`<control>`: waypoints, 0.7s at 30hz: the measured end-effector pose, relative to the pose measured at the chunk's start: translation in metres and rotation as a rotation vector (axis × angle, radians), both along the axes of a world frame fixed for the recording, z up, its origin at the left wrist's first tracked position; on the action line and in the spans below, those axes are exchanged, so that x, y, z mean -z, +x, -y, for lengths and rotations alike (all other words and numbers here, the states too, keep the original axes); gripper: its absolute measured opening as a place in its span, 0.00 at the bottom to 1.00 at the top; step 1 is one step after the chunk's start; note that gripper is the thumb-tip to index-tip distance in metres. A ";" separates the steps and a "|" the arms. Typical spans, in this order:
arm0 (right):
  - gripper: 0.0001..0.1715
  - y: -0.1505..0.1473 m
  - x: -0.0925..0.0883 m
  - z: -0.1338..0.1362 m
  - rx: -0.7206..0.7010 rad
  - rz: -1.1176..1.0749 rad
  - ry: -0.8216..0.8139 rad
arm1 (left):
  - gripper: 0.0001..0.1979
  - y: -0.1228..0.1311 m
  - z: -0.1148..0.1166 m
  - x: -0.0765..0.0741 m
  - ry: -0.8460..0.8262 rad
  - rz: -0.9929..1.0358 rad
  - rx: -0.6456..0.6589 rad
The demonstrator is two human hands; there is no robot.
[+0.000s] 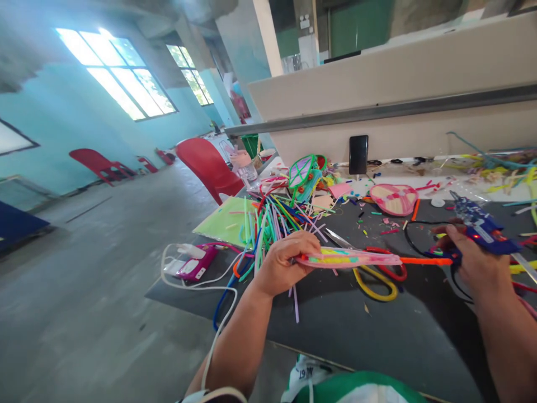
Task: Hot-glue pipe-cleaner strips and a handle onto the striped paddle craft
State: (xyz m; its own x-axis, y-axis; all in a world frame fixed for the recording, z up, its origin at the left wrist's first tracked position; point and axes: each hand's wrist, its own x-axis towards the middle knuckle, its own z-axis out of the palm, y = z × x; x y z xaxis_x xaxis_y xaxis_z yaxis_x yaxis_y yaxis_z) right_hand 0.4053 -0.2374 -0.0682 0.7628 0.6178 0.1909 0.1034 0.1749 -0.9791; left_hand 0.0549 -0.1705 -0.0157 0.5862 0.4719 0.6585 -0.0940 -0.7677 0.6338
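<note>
My left hand point(289, 260) pinches one end of a flat craft piece point(352, 257) with a fuzzy pink edge and yellow and turquoise patches, seen nearly edge-on. From its other end an orange pipe-cleaner stem point(425, 261) runs to my right hand point(482, 257). That hand is wrapped round a blue hot glue gun point(482, 226), its nozzle tilted up and left and a glue stick point(524, 267) jutting from the back. Whether the right fingers also touch the stem cannot be made out. Below the craft piece lie scissors point(375, 288) with yellow and red handles, their blades partly covered.
Loose pipe cleaners point(272, 218) are heaped left of centre beside a green sheet point(224, 221). A magenta power strip point(199, 262) trails white cables at the table's left edge. Behind are a pink fan-shaped piece point(393, 199), a phone point(358, 154) and a red chair point(207, 168).
</note>
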 end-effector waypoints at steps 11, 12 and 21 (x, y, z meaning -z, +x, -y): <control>0.11 0.011 0.010 -0.003 -0.151 -0.305 0.314 | 0.12 0.009 -0.018 0.034 -0.976 0.207 -0.075; 0.11 0.012 0.010 -0.003 -0.144 -0.302 0.327 | 0.13 0.009 -0.019 0.038 -0.965 0.236 -0.067; 0.09 0.009 0.010 -0.004 -0.184 -0.321 0.340 | 0.16 0.001 -0.018 0.047 -0.597 0.297 0.095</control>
